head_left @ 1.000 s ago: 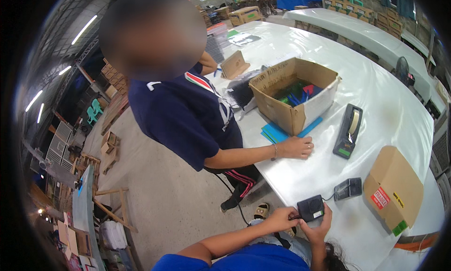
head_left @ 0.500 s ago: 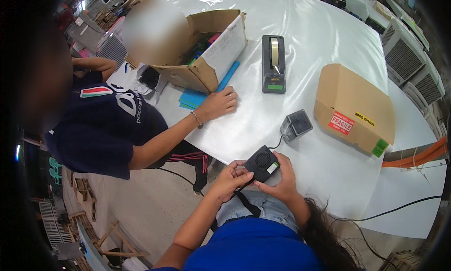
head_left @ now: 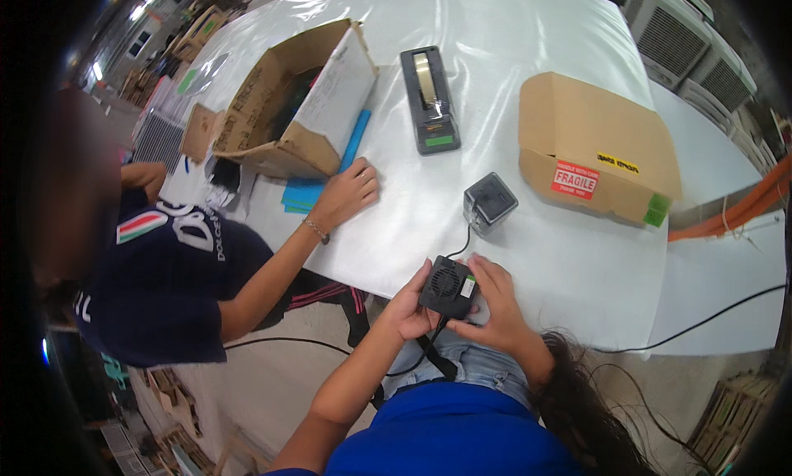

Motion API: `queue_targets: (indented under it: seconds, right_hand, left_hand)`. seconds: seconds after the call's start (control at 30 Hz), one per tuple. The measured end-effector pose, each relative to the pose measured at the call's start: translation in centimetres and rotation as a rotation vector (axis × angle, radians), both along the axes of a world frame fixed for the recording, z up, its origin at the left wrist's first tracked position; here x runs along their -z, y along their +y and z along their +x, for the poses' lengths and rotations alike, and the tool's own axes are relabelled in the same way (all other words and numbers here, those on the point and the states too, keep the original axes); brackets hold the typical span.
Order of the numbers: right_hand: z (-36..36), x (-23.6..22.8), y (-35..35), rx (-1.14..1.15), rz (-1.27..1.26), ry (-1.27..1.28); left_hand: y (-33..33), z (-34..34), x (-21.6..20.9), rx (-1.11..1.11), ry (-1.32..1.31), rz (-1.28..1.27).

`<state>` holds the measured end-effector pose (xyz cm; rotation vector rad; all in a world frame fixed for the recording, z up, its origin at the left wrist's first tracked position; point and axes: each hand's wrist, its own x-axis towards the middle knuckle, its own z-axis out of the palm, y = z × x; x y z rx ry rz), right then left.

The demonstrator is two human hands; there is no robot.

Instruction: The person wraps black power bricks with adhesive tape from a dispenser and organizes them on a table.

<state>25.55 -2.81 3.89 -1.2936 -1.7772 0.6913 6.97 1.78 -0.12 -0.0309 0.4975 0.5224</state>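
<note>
At table edge | left hand (head_left: 406,313) and right hand (head_left: 493,311) both pinch black fan unit (head_left: 448,287) | cord runs to adapter (head_left: 489,202) | co-worker's hand (head_left: 348,193) flat near open box (head_left: 290,105)

Co-worker's face (head_left: 70,187) blurred; open carton (head_left: 289,105) contents hidden by wall
</note>
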Motion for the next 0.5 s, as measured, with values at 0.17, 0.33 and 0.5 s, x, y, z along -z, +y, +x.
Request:
queue_targets:
  seconds: [0.17,0.33,0.5]
  right_hand:
    - [-2.6,0.6,-4.7,0.464,-0.252,0.323]
    - [-6.8,3.5,-7.5,0.616,-0.409,0.587]
    - [-9.9,2.6,-6.1,0.739,-0.452,0.772]
  left_hand:
    - [0.6,0.3,0.1,0.032,-0.008,0.067]
    - [0.5,0.9,0.2,0.083,0.017,0.087]
    - [0.8,0.4,0.4,0.099,-0.138,0.041]
